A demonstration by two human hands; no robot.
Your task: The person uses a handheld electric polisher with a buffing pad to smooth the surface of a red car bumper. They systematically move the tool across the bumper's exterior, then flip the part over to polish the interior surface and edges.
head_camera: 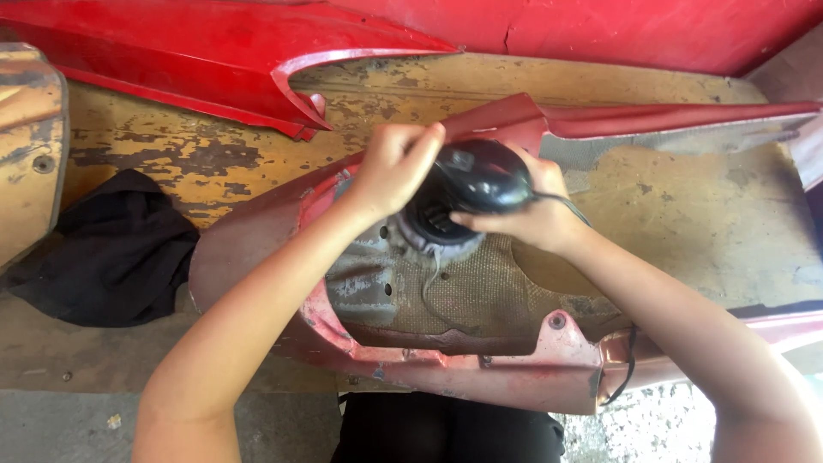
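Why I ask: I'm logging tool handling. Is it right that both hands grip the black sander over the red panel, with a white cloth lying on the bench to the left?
Not quite. The head view shows the cloth is black, not white. The rest stands: the left hand and right hand both grip the black sander over the red panel, and the cloth lies on the bench to the left.

Bare workbench (703,223) right stays passable; black cloth (111,249) (left) and red panel (214,60) crowd elsewhere.
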